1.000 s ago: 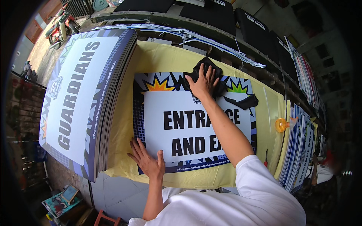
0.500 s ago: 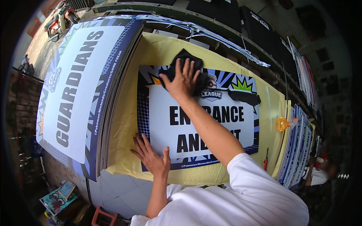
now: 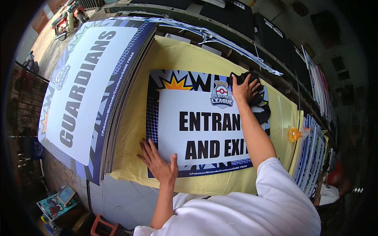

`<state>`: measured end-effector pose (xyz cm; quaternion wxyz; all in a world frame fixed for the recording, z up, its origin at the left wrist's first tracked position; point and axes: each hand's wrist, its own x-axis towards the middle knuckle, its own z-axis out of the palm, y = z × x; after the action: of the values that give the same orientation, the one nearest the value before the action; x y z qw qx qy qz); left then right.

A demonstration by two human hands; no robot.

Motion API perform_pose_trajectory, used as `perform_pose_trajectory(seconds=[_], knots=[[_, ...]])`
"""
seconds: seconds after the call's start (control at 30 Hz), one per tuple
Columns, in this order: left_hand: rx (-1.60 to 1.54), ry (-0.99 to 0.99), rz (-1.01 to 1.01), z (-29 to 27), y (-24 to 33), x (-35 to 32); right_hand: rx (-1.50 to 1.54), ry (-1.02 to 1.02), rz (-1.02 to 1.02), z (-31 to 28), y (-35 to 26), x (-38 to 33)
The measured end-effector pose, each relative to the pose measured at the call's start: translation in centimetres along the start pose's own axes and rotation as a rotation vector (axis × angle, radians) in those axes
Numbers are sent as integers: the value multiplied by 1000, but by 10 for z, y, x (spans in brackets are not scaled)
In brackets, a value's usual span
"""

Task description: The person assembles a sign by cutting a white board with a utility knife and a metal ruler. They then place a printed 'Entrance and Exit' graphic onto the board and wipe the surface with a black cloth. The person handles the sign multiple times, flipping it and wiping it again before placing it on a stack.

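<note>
A rectangular printed sign [image 3: 197, 129] with a white panel, black lettering and a blue and yellow comic-style border lies flat on a yellow cloth-covered table [image 3: 173, 55]. My left hand [image 3: 159, 165] presses flat, fingers spread, on the sign's lower left corner. My right hand [image 3: 245, 88] reaches across to the sign's upper right part and presses a black cloth [image 3: 258, 100] onto it, fingers spread over the cloth.
A thick stack of large signs [image 3: 90, 90] leans along the table's left side. More sign boards [image 3: 313, 153] stand on edge at the right, next to an orange spray bottle [image 3: 295, 134]. Dark shelving [image 3: 252, 23] runs behind. White floor tiles [image 3: 122, 200] show below.
My right hand has slid the black cloth from the sign's upper left to its upper right. My left hand has stayed on the lower left corner.
</note>
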<state>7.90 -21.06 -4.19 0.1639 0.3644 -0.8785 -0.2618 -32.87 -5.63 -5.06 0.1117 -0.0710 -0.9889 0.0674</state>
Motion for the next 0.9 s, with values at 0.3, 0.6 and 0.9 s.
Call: perform_pose_trajectory(seconds=[0.3, 0.6, 0.9], knots=[[-437, 600, 74, 6, -15, -7, 465, 2, -752, -1, -177, -159], [-419, 911, 181, 1, -18, -19, 662, -539, -1643, -73, -75, -321], [-334, 933, -35, -24, -35, -53, 516, -324, -1273, -71, -105, -315]])
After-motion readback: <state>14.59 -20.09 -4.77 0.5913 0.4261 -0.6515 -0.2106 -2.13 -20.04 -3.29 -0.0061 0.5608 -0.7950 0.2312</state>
